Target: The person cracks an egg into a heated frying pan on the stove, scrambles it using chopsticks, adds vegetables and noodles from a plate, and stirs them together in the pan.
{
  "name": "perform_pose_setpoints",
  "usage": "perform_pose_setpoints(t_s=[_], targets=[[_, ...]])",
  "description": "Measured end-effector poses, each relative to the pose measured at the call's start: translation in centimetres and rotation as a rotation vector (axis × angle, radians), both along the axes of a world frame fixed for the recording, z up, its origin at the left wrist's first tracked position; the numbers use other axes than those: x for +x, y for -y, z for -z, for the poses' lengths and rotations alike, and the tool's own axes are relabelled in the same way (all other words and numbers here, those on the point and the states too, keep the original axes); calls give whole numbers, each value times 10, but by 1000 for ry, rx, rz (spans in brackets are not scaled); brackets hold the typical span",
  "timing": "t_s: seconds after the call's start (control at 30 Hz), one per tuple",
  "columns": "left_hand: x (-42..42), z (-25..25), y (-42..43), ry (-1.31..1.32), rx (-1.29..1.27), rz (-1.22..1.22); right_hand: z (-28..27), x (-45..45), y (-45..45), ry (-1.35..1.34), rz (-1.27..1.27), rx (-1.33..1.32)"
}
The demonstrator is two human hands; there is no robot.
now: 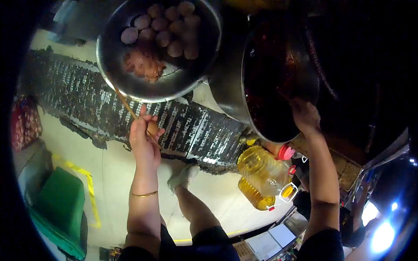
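Note:
My left hand [145,138] is closed around a thin wooden stick [126,103], whose far end reaches the rim of a wide metal basin [101,65]. A small rounded brown thing [152,127] shows between the fingers; I cannot tell what it is. Inside the basin lie several round brownish balls [163,38] and a larger reddish-brown lump [143,64], perhaps meat. To the right stands a deep metal pot [230,82] with dark reddish contents. Over its right side, my right hand [306,115] has its fingers drawn together; whatever they hold is lost in the dark.
Below the pot, large clear jugs of yellow oil [263,172] stand on the floor beside a red-capped bottle [285,152]. A dark, dirty slatted strip [174,126] runs under the basin. At lower left is a green bin [61,209], with a red patterned bag [25,124] above it.

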State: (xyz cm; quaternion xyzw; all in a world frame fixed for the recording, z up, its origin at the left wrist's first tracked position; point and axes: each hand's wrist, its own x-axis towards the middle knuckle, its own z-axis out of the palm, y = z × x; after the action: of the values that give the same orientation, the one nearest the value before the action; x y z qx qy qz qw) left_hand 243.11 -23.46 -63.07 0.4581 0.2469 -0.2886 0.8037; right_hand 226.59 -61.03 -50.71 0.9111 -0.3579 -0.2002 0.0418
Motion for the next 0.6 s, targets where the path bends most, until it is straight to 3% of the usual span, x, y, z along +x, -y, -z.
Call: perform_pose_setpoints(t_s=[0.03, 0.13, 0.2, 0.3, 0.47, 0.6], targets=[[0, 3, -3, -2, -12, -11, -10, 7, 0, -115, -138, -202], [2, 6, -10, -1, -11, -33, -31, 47, 5, -336, 13, -222], [3, 4, -10, -16, 13, -33, -6, 71, 12, -422, -6, -241], [5, 4, -9, -22, 30, -34, 36, 99, 21, -345, -65, -157], [2, 13, -14, -20, -18, -30, 43, 135, 3, -465, -171, -72], [1, 15, -10, -36, -3, -34, 91, 140, 7, -479, -80, -23]])
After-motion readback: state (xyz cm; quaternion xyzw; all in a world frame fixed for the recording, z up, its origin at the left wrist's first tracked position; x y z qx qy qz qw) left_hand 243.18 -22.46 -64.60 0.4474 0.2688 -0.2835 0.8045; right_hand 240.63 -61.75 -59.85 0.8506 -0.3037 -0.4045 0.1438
